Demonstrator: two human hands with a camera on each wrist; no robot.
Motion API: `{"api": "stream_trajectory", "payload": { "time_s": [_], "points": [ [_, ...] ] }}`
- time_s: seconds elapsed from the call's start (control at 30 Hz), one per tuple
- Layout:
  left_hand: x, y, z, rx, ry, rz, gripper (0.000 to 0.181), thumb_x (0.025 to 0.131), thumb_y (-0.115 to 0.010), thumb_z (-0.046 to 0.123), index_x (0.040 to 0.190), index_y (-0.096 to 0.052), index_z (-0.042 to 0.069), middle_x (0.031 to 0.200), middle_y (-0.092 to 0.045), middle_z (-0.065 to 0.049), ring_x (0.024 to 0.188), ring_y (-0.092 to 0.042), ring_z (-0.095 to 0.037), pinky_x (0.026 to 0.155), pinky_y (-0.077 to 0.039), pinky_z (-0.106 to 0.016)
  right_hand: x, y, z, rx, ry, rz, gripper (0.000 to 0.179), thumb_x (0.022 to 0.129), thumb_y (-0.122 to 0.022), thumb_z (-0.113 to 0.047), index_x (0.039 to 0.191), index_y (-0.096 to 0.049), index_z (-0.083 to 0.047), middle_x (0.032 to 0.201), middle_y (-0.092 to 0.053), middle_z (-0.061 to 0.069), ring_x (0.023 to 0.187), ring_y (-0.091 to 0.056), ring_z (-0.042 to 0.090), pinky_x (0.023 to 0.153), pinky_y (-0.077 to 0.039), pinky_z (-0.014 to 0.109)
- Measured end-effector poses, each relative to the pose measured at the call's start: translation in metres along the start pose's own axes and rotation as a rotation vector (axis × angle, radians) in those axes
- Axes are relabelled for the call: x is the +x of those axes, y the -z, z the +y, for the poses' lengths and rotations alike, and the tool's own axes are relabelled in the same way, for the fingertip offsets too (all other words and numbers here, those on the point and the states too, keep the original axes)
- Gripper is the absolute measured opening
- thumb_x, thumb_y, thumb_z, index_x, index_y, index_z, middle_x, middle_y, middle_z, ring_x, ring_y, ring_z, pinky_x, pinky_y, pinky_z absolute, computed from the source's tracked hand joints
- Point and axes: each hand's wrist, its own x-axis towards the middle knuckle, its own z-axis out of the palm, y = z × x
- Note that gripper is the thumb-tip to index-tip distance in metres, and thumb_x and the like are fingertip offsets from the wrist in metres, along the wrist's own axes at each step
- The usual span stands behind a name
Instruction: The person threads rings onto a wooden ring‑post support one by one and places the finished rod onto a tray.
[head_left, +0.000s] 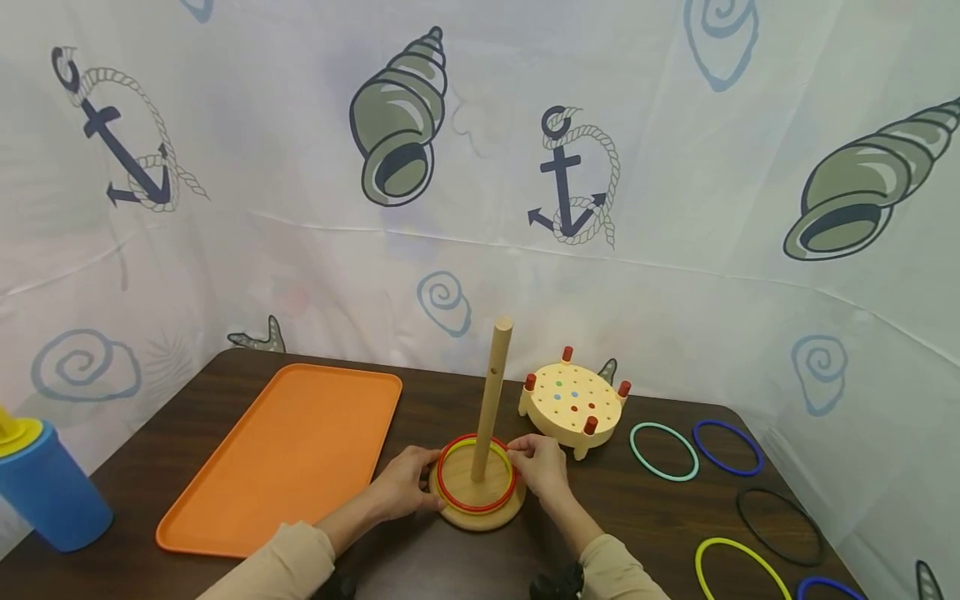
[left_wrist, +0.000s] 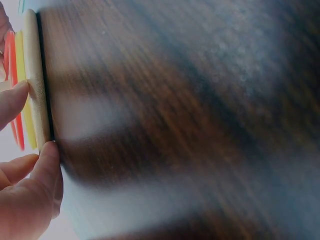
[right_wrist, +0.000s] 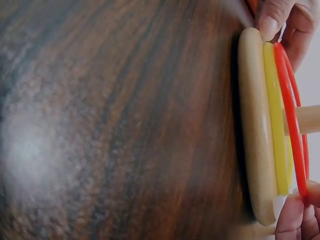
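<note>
A round wooden base [head_left: 483,523] with an upright wooden pole [head_left: 491,400] stands at the table's middle. Round the pole, a yellow ring [right_wrist: 274,120] lies on the base. A red ring [right_wrist: 293,125] is above it, tilted, its near end in the right wrist view raised off the yellow one. My left hand [head_left: 406,483] holds the left edge of the base, with a fingertip [left_wrist: 22,90] by the yellow ring. On the other side my right hand [head_left: 542,468] pinches the red ring between thumb and fingers.
An orange tray [head_left: 292,458] lies to the left, beside a blue cylinder [head_left: 56,492] with a yellow top. Behind my right hand stands a cream pegged stool-like toy [head_left: 573,404]. Several loose rings, including a mint one [head_left: 663,477] and a black one [head_left: 780,550], lie at right.
</note>
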Motion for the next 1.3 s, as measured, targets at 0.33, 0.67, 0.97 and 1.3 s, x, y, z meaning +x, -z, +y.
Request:
{"api": "stream_trajectory", "payload": {
  "time_s": [0.33, 0.67, 0.97, 1.3],
  "points": [
    [0.0, 0.0, 0.0, -0.01, 0.003, -0.005, 0.071, 0.067, -0.081, 0.002, 0.127, -0.048, -0.015, 0.12, -0.049, -0.025, 0.104, -0.054, -0.033, 0.079, -0.057, -0.035, 0.001, -0.003, 0.001, -0.023, -0.004, 0.002, 0.005, 0.084, -0.067, -0.003, 0.085, -0.071, 0.0, 0.073, -0.066, 0.006, 0.055, -0.057, 0.008, 0.049, -0.056, 0.024],
    [0.001, 0.0, 0.0, -0.007, 0.008, -0.004, 0.07, 0.067, -0.082, 0.002, 0.127, -0.049, -0.015, 0.12, -0.049, -0.024, 0.104, -0.053, -0.031, 0.079, -0.057, -0.036, 0.001, -0.004, 0.002, -0.075, 0.024, 0.01, 0.005, 0.083, -0.069, -0.006, 0.083, -0.071, -0.002, 0.069, -0.063, 0.002, 0.055, -0.053, 0.007, 0.047, -0.053, 0.022],
    [0.001, 0.0, -0.001, 0.009, 0.007, 0.004, 0.071, 0.066, -0.083, 0.002, 0.127, -0.049, -0.015, 0.119, -0.05, -0.024, 0.103, -0.054, -0.031, 0.079, -0.057, -0.036, 0.0, -0.002, 0.005, -0.063, 0.047, 0.013, 0.007, 0.084, -0.069, -0.007, 0.085, -0.072, -0.001, 0.07, -0.064, 0.003, 0.055, -0.052, 0.007, 0.047, -0.051, 0.021],
    [0.0, 0.0, 0.0, 0.015, 0.009, 0.014, 0.072, 0.065, -0.083, 0.003, 0.126, -0.05, -0.015, 0.119, -0.05, -0.024, 0.103, -0.054, -0.032, 0.078, -0.057, -0.035, -0.011, 0.021, 0.017, -0.011, 0.065, 0.011, 0.008, 0.084, -0.068, -0.007, 0.088, -0.071, 0.0, 0.071, -0.065, 0.004, 0.057, -0.054, 0.008, 0.049, -0.052, 0.021]
  ]
}}
